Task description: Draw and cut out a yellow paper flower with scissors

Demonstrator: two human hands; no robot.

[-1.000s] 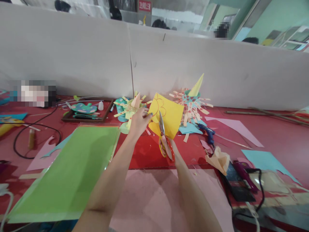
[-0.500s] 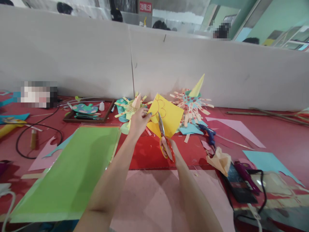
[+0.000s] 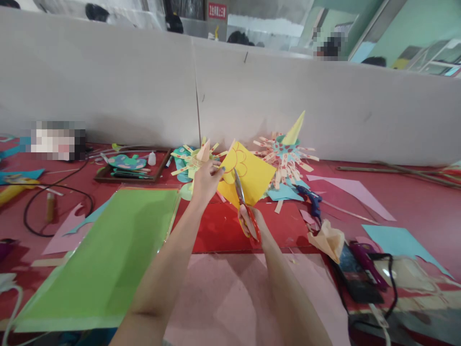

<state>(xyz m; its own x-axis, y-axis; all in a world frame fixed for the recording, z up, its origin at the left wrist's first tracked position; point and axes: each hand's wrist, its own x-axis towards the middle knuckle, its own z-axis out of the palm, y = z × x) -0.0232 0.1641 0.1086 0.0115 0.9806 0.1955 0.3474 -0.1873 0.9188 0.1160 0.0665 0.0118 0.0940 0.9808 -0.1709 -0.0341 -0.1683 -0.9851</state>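
"So, starting at the left, what's on the worktop (image 3: pixel 414 202)?"

"One big green sheet (image 3: pixel 104 254), lying flat. Beyond its far corner sits one spiky paper craft (image 3: pixel 192 161). A second spiky craft (image 3: pixel 286 154) stands right of the hands, so two in all."

"And the hands?"

"Two, both busy. The left hand (image 3: pixel 205 180) has its fingers pinched on the left edge of one yellow paper (image 3: pixel 255 173), held up off the worktop between the two crafts. The right hand (image 3: pixel 254 223) has its fingers clenched through the red handles of one pair of scissors (image 3: pixel 240 192), blades pointing up into the paper's lower edge."

"Further right?"

"Two glue guns: the blue glue gun (image 3: pixel 311 199) near the paper and the purple glue gun (image 3: pixel 365 259) well apart, with one crumpled beige paper (image 3: pixel 327 238) between them."
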